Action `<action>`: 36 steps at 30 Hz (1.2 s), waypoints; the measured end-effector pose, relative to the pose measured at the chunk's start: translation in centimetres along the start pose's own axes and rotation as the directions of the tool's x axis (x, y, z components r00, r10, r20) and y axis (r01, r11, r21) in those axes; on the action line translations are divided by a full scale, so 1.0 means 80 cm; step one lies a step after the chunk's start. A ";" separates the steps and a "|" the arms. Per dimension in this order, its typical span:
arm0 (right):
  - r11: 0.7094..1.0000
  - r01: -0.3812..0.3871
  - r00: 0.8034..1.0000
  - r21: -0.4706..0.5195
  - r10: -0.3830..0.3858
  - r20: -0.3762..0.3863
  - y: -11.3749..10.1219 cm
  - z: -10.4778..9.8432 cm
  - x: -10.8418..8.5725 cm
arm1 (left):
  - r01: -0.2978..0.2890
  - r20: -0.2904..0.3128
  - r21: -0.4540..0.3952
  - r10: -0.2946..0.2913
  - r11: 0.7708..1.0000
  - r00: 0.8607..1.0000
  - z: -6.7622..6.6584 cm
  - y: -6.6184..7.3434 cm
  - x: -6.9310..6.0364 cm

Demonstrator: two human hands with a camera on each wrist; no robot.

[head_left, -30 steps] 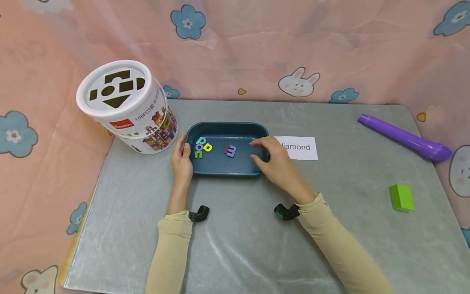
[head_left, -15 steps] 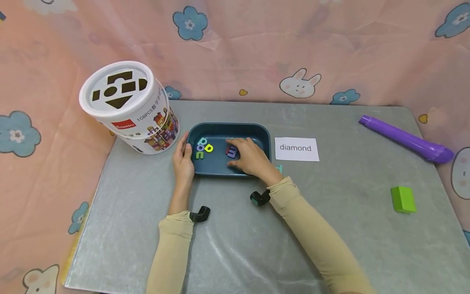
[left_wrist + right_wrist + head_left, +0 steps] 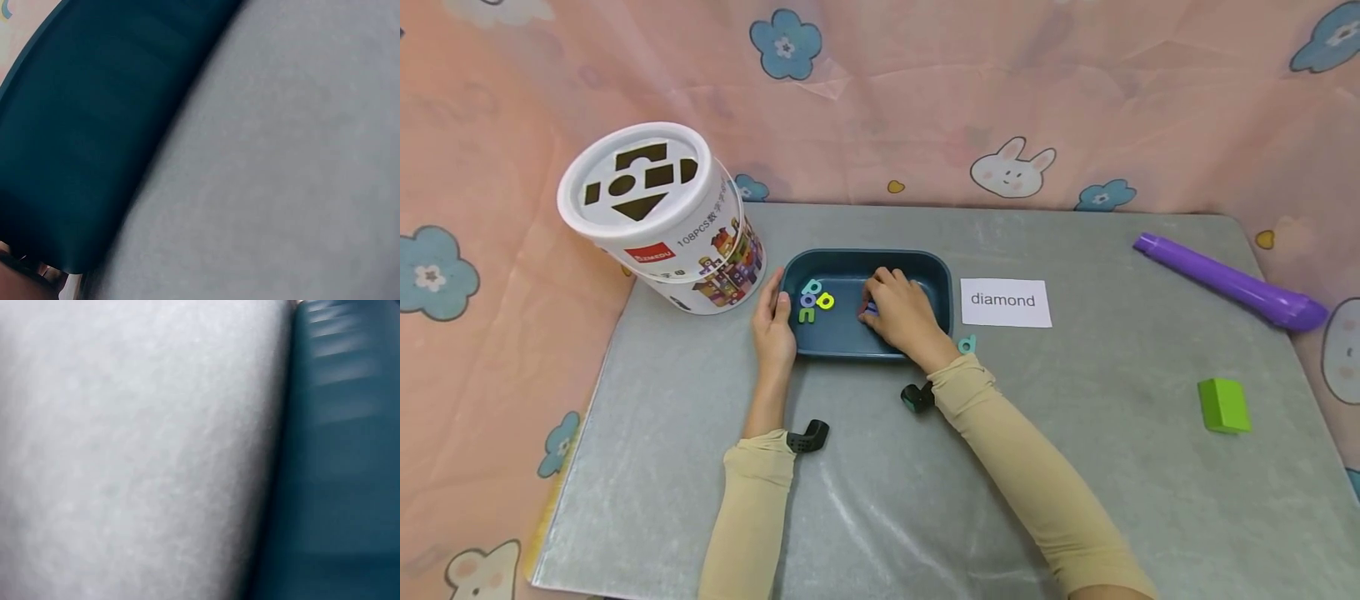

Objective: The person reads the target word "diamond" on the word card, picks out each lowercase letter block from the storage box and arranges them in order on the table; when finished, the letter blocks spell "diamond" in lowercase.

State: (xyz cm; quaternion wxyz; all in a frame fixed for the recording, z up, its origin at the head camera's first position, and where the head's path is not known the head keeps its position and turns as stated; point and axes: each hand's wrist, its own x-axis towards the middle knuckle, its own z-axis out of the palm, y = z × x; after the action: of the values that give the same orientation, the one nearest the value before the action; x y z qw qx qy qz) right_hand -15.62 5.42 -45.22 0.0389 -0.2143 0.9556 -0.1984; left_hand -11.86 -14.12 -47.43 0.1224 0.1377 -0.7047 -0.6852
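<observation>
A dark teal tray [image 3: 850,346] lies on the table. My left hand [image 3: 773,329] holds its left end, thumb at the rim. Inside the tray, my right hand [image 3: 904,312] reaches down with thumb and index finger about a purple letter m [image 3: 871,309], mostly covered; a red piece [image 3: 862,308] shows beside it. Toward the tray's left lie a light teal letter [image 3: 812,287], a purple ring-shaped letter [image 3: 807,300], a yellow letter b [image 3: 825,301] and a green letter n [image 3: 806,316]. Both wrist views show mainly tray wall and table.
A white card [image 3: 1006,302] reading "diamond" lies right of the tray, with a teal letter d [image 3: 967,344] below it. A white block bucket [image 3: 662,221] stands at the back left. Farther right are a purple tube-like object [image 3: 1228,283] and a green block [image 3: 1223,406].
My right hand has moved left from the tray's right end, and its fingers have drawn in around the purple m. The card and the letter d are now uncovered. My left hand stays put.
</observation>
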 end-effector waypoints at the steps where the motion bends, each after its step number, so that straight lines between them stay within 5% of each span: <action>1: 1.000 0.005 1.000 -0.002 -0.005 -0.003 0.000 0.000 0.000 | -0.001 0.000 0.000 0.001 1.000 1.000 0.000 0.000 0.000; 13: 0.997 0.080 0.997 -0.021 -0.079 0.013 0.001 0.000 -0.001 | 0.004 0.004 0.008 -0.004 1.000 1.000 -0.001 -0.002 0.001; 17: 0.986 0.097 0.995 0.134 -0.098 0.005 0.001 -0.004 -0.004 | 0.000 0.000 0.010 0.000 1.000 1.000 -0.001 -0.002 0.000; 20: 0.944 0.102 0.995 0.315 -0.101 -0.017 0.001 -0.011 -0.011 | 0.000 -0.002 0.010 0.000 1.000 1.000 0.000 -0.001 -0.002; 25: 0.878 0.150 0.988 0.455 -0.122 -0.091 0.007 -0.030 -0.029 | -0.004 -0.009 0.000 0.004 1.000 1.000 0.000 0.000 -0.001; 31: 0.858 0.248 0.962 0.450 -0.161 -0.222 0.027 -0.060 -0.061 | -0.004 -0.009 0.001 0.004 1.000 1.000 -0.001 0.003 -0.001; 36: 0.864 0.212 0.950 0.457 -0.071 -0.305 0.062 -0.084 -0.094 | 0.001 -0.003 0.002 -0.001 1.000 1.000 -0.001 0.001 0.000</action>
State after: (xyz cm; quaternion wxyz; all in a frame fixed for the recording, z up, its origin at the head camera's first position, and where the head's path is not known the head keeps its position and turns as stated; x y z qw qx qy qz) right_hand -11.82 15.19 -41.13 -0.0581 -0.2379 0.8525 -0.4618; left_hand -11.81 -14.16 -47.31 0.1227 0.1392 -0.7053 -0.6842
